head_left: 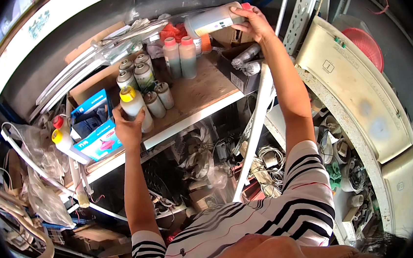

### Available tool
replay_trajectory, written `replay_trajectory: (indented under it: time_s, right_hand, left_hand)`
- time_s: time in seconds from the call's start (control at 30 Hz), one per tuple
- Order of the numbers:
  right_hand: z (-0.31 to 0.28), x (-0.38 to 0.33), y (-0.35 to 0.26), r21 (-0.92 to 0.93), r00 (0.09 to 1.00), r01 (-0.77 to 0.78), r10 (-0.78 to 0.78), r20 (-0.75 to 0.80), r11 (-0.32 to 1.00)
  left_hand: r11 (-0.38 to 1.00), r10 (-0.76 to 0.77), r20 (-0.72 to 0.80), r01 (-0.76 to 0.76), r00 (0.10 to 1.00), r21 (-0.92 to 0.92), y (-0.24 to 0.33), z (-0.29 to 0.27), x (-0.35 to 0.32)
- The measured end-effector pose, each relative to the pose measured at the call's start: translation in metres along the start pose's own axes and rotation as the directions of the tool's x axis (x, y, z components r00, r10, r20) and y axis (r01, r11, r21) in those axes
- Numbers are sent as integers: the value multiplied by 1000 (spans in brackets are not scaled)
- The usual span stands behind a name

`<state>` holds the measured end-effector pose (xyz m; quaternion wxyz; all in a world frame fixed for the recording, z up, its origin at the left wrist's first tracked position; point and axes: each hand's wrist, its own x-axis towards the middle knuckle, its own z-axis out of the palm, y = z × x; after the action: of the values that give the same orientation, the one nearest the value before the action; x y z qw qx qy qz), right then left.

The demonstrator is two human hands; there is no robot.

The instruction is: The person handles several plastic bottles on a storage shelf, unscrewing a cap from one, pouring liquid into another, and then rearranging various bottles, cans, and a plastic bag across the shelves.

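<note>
Head view. The left forearm rises nearly vertically from the lower edge; its hand, the left hand point(130, 128), is bent round the side of a yellow-capped bottle point(136, 108), thumb across the near face and fingers partly hidden. The right arm extends farther forward, slightly bent at the elbow; the right hand point(251, 23) pinches a large red-capped bottle point(209, 21) near its shoulder, fingers above and thumb below.

The large red-capped bottle is above the rear of the shelf point(203, 91), its long axis close to horizontal, cap to the right and slightly raised, base to the left. The yellow-capped bottle is at the shelf's front edge, near upright, cap uppermost; whether its base touches the board cannot be told.

The former is a smooth, translucent grey cylinder with a pale label; the latter is whitish and round-shouldered. Behind the left hand stand metal spray cans point(144, 76) with domed tops and 2 short cylindrical cans point(155, 104). Farther right are 2 slim red-capped bottles point(188, 59) with dark contents. A glossy blue carton point(100, 140) lies left of the left hand; the shelf has a brown board with a white front rail.
</note>
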<state>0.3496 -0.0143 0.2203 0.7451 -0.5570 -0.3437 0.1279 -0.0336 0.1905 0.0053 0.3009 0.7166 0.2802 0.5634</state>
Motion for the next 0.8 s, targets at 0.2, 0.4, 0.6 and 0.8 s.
replay_trajectory:
  time_s: [0.2, 0.4, 0.6, 0.8]
  right_hand:
    - [30, -8, 24, -487, 985, 103, -22, 169, 867]
    - [89, -14, 102, -608, 945, 228, -22, 326, 760]
    - [130, -17, 140, -811, 914, 313, 75, 399, 494]
    - [145, -8, 141, -906, 922, 320, 128, 364, 276]
  left_hand:
    - [999, -28, -2, 28, 1000, 41, 0, 0, -1]
    - [993, -81, 21, 79, 996, 85, 8, -2, 0]
    - [996, 0, -35, 3, 999, 85, 12, -2, -1]
    - [996, -15, -44, 19, 999, 92, 6, -1, -1]
